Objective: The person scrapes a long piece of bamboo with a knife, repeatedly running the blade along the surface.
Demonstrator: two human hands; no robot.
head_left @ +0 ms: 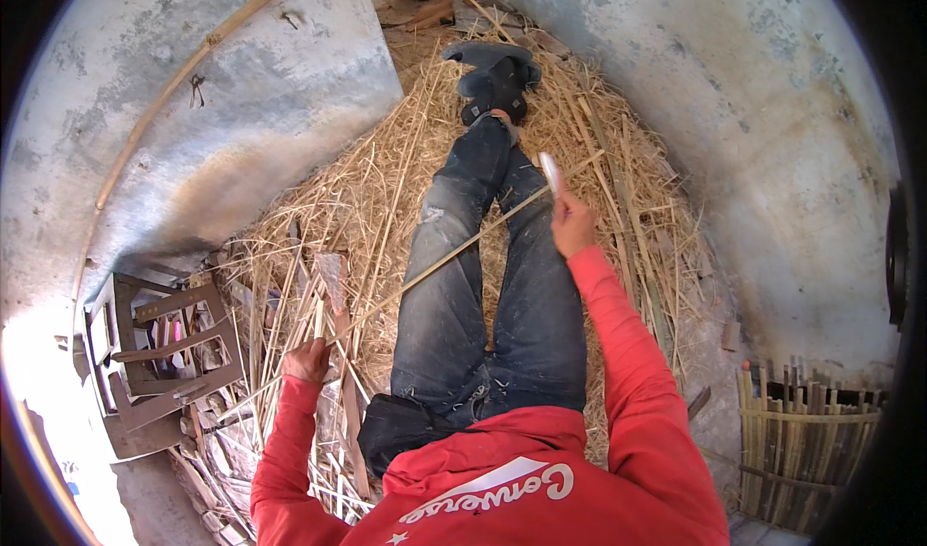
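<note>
Across the lap, one long thin bamboo strip (439, 266) runs diagonally from lower left to upper right, over both denim-clad legs (483, 285). Left hand (309, 361): closed around the strip's lower end, with a short pale stick or sliver standing up out of the fist; exactly what that piece is cannot be told. Right hand (572, 225): fist shut on the handle of a knife (549, 172), its pale blade pointing up and away, meeting the strip near its upper end; the handle itself is hidden in the grip.

Legs stretched out and crossed at the ankles; two dark shoes (497, 81), one partly behind the other. Both arms in red sleeves; the torso is cut off at the lower edge. A dark pouch (396, 430) sits at the left hip, contents not visible.

Ground: a heap of straw-coloured bamboo shavings and slivers (367, 198), too many to count. One flat wooden slat (331, 278) lies just above the left hand. One dark wooden crate or stool frame (159, 353) at left, with a few scraps inside, hard to make out. One woven bamboo panel (801, 430) at lower right, partly cut off. Grey plastered walls (772, 112) on both sides; one bent cane (164, 97) leans on the left wall.
</note>
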